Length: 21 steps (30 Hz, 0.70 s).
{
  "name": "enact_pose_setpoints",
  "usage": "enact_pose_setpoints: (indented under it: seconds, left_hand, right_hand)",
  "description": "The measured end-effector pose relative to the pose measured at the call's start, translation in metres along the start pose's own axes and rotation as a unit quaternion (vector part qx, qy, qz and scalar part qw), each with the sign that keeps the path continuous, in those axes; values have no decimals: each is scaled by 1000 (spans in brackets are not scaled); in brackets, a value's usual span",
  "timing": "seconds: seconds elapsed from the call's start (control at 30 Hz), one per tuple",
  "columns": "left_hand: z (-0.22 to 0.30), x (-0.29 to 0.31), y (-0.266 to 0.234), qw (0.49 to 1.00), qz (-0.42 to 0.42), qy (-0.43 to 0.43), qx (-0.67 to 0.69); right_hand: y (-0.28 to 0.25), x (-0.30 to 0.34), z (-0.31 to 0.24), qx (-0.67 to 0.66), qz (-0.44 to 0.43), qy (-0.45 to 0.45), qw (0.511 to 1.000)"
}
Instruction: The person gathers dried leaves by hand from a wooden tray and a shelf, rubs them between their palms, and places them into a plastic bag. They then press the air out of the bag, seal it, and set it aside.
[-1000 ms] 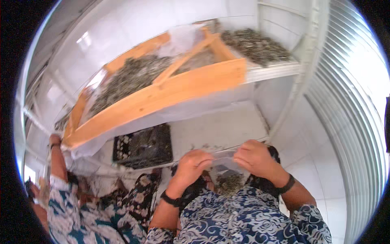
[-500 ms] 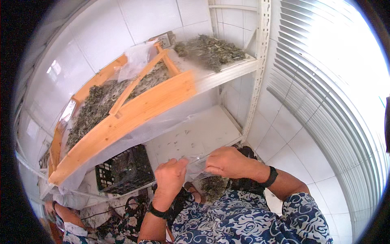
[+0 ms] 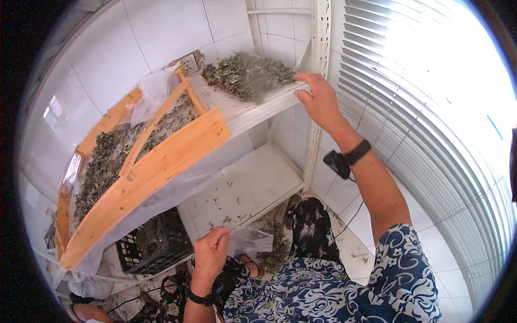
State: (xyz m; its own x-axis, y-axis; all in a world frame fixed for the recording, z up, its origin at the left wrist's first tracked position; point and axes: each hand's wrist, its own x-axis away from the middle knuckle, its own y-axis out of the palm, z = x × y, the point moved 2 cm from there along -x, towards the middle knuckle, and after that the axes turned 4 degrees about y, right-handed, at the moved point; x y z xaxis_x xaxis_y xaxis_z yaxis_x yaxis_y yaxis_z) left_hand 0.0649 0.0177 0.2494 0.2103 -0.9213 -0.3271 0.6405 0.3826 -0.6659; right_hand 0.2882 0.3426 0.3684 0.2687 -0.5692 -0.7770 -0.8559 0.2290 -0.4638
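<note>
The left hand (image 3: 211,252) is low and near, fingers pinched on the rim of a clear plastic bag (image 3: 249,240) that hangs open to its right, just above the lower shelf (image 3: 253,183); what the bag holds cannot be told. The right hand (image 3: 319,100) is raised far up to the right, fingers spread and curled over the front edge of the upper shelf (image 3: 258,110), touching the right edge of a loose pile of dried leaves (image 3: 245,75) that lies bare on that shelf. Left of the pile, on the same shelf, a wooden frame tray (image 3: 161,161) lined with clear plastic sheet (image 3: 153,91) slopes down to the left and is filled with more dried leaves; its front board juts out past the shelf edge over the space below. A white metal post (image 3: 318,48) stands just behind the right hand and runs down to the lower shelf, which carries only scattered leaf crumbs. Under the tray, at the left of the lower shelf, sits a black plastic crate (image 3: 153,247) with dark leaves inside. More leaves lie on the tiled floor (image 3: 355,253) near the person's feet. White slatted blinds (image 3: 431,107) fill the right side, and a tiled wall (image 3: 161,32) with a socket (image 3: 189,63) rises behind the shelves.
</note>
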Motion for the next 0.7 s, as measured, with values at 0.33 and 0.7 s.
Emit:
enact_pose_setpoints:
  seconds: [0.33, 0.7]
  left_hand:
    - [1, 4, -8, 996, 8, -84, 20]
    - [0, -3, -1, 990, 66, -105, 60]
  right_hand:
    - [35, -57, 49, 94, -115, -32, 988]
    - [41, -70, 52, 121, -122, 58, 983]
